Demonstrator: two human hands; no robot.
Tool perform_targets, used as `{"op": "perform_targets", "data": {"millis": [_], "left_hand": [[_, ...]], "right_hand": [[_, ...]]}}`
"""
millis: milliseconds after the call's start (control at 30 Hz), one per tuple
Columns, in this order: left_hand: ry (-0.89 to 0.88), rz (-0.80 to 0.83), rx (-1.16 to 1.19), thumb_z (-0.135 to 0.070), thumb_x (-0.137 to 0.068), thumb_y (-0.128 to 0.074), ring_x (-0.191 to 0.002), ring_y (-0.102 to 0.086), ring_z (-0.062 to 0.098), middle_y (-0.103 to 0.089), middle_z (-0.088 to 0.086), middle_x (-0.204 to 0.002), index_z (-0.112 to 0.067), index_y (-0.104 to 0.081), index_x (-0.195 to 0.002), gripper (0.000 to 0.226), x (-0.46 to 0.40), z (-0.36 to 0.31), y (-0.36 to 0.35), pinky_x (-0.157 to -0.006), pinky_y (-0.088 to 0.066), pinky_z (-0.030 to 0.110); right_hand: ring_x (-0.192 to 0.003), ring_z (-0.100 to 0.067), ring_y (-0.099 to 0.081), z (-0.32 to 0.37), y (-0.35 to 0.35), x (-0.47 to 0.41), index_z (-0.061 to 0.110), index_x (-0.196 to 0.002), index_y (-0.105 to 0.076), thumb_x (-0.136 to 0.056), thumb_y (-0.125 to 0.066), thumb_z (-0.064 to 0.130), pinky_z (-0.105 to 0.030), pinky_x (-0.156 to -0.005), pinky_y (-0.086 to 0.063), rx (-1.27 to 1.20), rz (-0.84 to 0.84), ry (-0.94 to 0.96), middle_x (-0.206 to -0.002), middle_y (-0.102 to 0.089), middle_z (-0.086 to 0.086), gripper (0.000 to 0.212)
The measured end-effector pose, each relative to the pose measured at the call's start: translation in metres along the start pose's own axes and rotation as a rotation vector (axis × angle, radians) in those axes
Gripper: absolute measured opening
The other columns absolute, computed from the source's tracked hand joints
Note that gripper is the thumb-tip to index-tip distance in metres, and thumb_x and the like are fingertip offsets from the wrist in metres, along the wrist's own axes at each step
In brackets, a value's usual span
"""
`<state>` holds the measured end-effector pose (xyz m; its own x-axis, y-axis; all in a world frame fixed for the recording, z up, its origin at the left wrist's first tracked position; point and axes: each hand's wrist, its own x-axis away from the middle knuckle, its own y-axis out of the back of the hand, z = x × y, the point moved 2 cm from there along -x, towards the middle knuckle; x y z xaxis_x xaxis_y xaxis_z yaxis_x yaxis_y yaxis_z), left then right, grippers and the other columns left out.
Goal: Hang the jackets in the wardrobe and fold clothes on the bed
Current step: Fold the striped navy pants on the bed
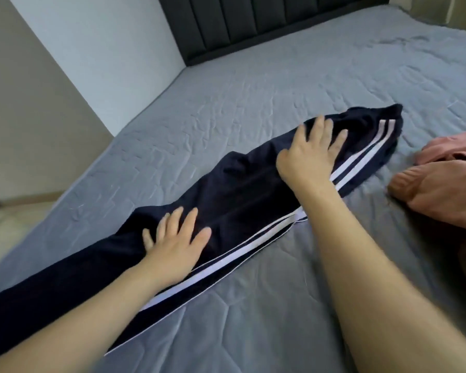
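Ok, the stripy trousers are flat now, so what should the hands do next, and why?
Probably fold them in half. The navy trousers lie stretched out long on the bed, with the left hand and right hand flat on them, so they look smoothed and ready.

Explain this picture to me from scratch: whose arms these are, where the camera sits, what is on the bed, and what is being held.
There is no machine here. The single picture comes from a camera worn on a person's head, looking forward and down, so the two bare arms are that person's own. A grey bed sheet covers the bed, with a dark headboard at the far end. Dark track pants with white side stripes lie stretched across it. The left hand and the right hand both rest flat on the pants with fingers spread, pressing rather than taking a grip. A pink garment lies bunched at the right edge.
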<state>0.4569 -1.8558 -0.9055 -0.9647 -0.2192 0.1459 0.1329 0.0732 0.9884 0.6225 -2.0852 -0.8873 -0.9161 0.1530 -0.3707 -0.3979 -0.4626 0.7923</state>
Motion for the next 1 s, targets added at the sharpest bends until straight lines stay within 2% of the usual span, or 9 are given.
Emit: {"op": "perform_targets", "data": {"millis": [67, 167, 300, 400, 500, 667, 800, 900, 1000], "left_hand": [[0.048, 0.195, -0.061, -0.048, -0.101, -0.021, -0.144, 0.026, 0.011, 0.025, -0.014, -0.157, -0.043, 0.010, -0.151, 0.059, 0.029, 0.045, -0.030, -0.115, 0.013, 0.055], [-0.004, 0.188, 0.129, -0.062, -0.096, -0.025, -0.140, 0.027, 0.000, 0.022, -0.023, -0.156, -0.054, 0.011, -0.145, 0.062, 0.061, 0.091, -0.040, -0.116, 0.015, 0.046], [-0.026, 0.267, 0.044, -0.058, -0.082, -0.047, -0.142, 0.025, 0.004, 0.026, -0.024, -0.153, -0.059, 0.012, -0.142, 0.085, 0.085, 0.156, -0.017, -0.116, 0.014, 0.049], [0.035, 0.231, -0.203, -0.046, -0.075, -0.052, -0.145, -0.005, 0.020, 0.006, -0.010, -0.155, -0.043, 0.001, -0.149, 0.091, 0.101, 0.201, -0.004, -0.116, -0.014, 0.051], [0.079, 0.061, -0.457, -0.025, -0.082, -0.055, -0.110, -0.049, 0.026, -0.038, 0.004, -0.128, -0.023, -0.027, -0.134, 0.059, 0.111, 0.215, 0.014, -0.079, -0.043, 0.038], [0.010, 0.092, -0.550, -0.015, -0.088, -0.054, -0.099, -0.060, 0.027, -0.054, 0.007, -0.114, -0.015, -0.050, -0.115, 0.027, 0.136, 0.212, 0.026, -0.065, -0.040, 0.035], [0.010, 0.400, -0.453, -0.021, -0.084, -0.059, -0.095, -0.056, 0.026, -0.046, 0.010, -0.119, -0.016, -0.036, -0.130, 0.051, 0.176, 0.212, 0.019, -0.064, -0.041, 0.034], [0.138, 0.733, -0.091, -0.036, -0.073, -0.060, -0.068, -0.058, 0.021, -0.053, 0.007, -0.103, -0.024, -0.041, -0.108, 0.042, 0.187, 0.250, 0.034, -0.051, -0.046, 0.028], [0.213, 0.451, 0.214, -0.047, -0.072, -0.057, -0.069, -0.059, 0.019, -0.059, 0.003, -0.088, -0.022, -0.051, -0.090, 0.031, 0.165, 0.307, 0.048, -0.056, -0.046, 0.027]], "right_hand": [[-0.147, -0.033, 0.001, 0.043, -0.024, 0.029, 0.009, -0.150, -0.025, -0.093, -0.034, 0.040, -0.055, -0.113, 0.012, 0.023, 0.168, 0.174, -0.160, -0.002, -0.017, 0.065], [-0.148, -0.030, 0.004, 0.087, -0.063, 0.094, 0.016, -0.154, -0.012, -0.097, -0.019, 0.056, -0.055, -0.114, 0.012, 0.108, 0.482, 0.390, -0.161, 0.005, -0.011, 0.070], [-0.148, -0.026, -0.002, 0.124, -0.078, 0.161, 0.016, -0.154, -0.010, -0.100, -0.018, 0.050, -0.050, -0.118, 0.003, 0.129, 0.586, 0.638, -0.162, -0.003, -0.006, 0.064], [-0.147, -0.024, -0.007, 0.153, -0.068, 0.191, 0.023, -0.154, -0.013, -0.098, -0.026, 0.056, -0.045, -0.119, -0.002, -0.030, 0.631, 0.744, -0.162, -0.005, -0.003, 0.066], [-0.148, -0.019, -0.003, 0.179, -0.057, 0.229, 0.031, -0.153, -0.013, -0.095, -0.026, 0.063, -0.047, -0.119, 0.002, -0.082, 0.681, 0.871, -0.161, -0.002, 0.003, 0.068], [-0.147, -0.017, 0.001, 0.236, -0.071, 0.263, 0.038, -0.150, -0.020, -0.096, -0.021, 0.061, -0.047, -0.117, 0.007, -0.146, 0.780, 0.746, -0.161, 0.000, 0.005, 0.059], [-0.147, -0.022, -0.005, 0.265, -0.091, 0.272, 0.034, -0.150, -0.021, -0.096, -0.025, 0.059, -0.049, -0.117, 0.001, -0.008, 0.800, 0.635, -0.161, -0.005, 0.001, 0.060], [-0.148, -0.022, 0.000, 0.261, -0.101, 0.279, 0.031, -0.152, -0.015, -0.096, -0.024, 0.059, -0.051, -0.116, 0.006, 0.110, 0.766, 0.588, -0.162, -0.001, -0.002, 0.063], [-0.148, -0.022, 0.005, 0.263, -0.104, 0.286, 0.028, -0.153, -0.009, -0.095, -0.021, 0.061, -0.051, -0.116, 0.008, 0.167, 0.711, 0.611, -0.162, 0.003, -0.002, 0.068]]}}
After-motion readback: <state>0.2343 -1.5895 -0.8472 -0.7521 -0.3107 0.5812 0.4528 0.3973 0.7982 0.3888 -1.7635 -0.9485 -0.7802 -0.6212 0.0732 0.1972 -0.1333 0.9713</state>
